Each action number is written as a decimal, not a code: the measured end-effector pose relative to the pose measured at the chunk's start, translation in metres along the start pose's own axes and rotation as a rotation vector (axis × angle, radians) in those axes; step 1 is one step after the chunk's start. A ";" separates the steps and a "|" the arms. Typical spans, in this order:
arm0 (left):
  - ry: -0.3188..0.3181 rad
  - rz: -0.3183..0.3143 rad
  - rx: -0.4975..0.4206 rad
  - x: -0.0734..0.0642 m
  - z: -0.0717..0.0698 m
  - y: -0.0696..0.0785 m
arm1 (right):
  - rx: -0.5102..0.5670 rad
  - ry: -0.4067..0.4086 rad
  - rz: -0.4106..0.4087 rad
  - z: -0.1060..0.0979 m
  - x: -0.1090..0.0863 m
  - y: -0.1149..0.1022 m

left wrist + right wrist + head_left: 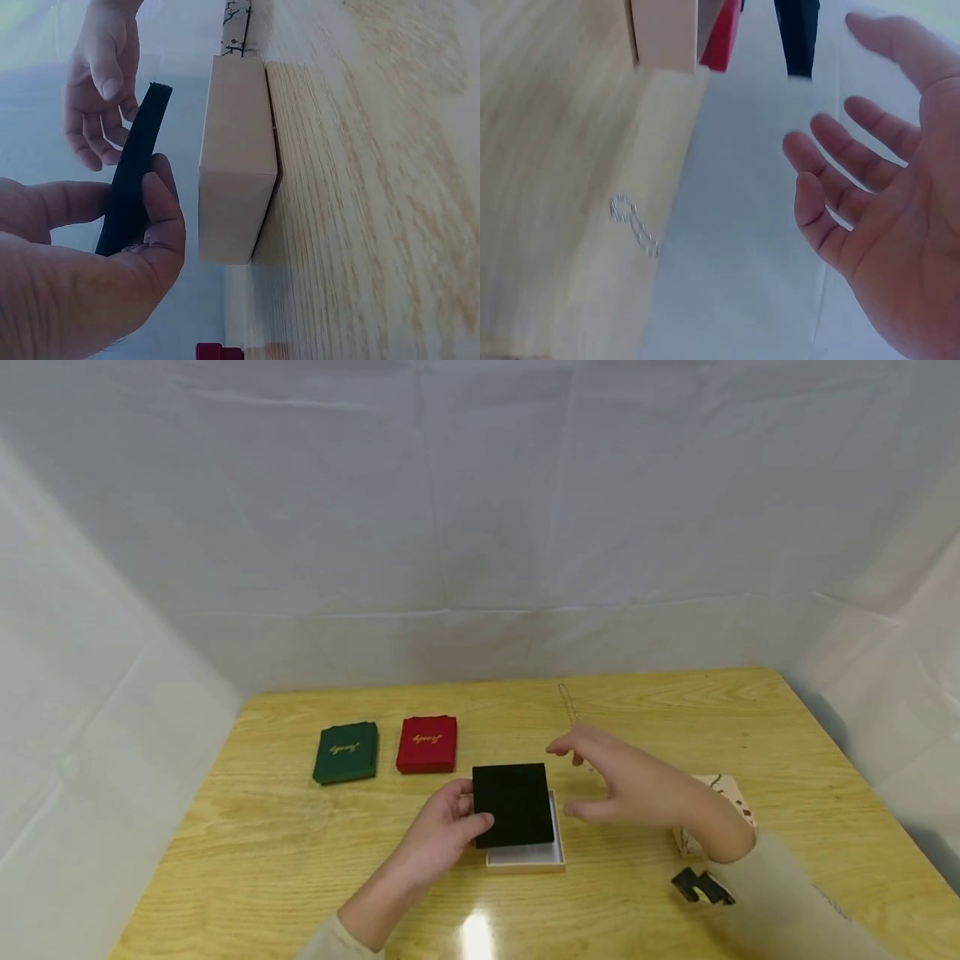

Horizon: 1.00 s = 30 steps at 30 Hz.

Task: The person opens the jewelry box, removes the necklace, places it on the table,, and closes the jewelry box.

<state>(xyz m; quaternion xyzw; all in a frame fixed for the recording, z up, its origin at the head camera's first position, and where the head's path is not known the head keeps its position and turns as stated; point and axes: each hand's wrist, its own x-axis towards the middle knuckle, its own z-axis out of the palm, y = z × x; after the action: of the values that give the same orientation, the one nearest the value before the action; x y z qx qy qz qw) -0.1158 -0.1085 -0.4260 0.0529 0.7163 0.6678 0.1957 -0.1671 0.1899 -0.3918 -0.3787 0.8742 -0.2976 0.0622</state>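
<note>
My left hand [442,828] pinches a thin black square pad [513,803] at its left edge, thumb on top and fingers beneath. In the left wrist view the pad [140,172] is held tilted, above a pale open box [238,127]. The head view shows the white inside of that box [527,865] below the pad. My right hand [633,783] hovers to the right of the pad, fingers spread and holding nothing. Behind it a thin silver chain [567,700] lies on the table; the right wrist view shows the chain [635,225] partly looped.
A green box [346,752] and a red box [427,744] with gold lettering sit on the left of the wooden table [285,877]. Partly behind my right forearm lies a cream patterned box lid [726,789]. A small black folded piece [686,885] is near the right sleeve.
</note>
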 end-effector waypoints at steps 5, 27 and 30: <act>-0.018 -0.007 -0.023 0.002 0.002 0.001 | -0.070 0.012 -0.021 0.017 -0.003 -0.012; -0.066 -0.011 -0.066 0.001 0.002 0.000 | -0.125 0.087 -0.061 0.043 -0.008 -0.015; 0.007 0.008 0.020 0.000 0.001 0.001 | -0.131 0.088 -0.045 0.039 -0.011 -0.015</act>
<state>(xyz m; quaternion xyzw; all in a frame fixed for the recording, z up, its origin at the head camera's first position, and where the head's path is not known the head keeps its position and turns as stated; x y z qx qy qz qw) -0.1155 -0.1079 -0.4254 0.0552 0.7235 0.6614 0.1900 -0.1370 0.1707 -0.4162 -0.3881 0.8849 -0.2574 -0.0081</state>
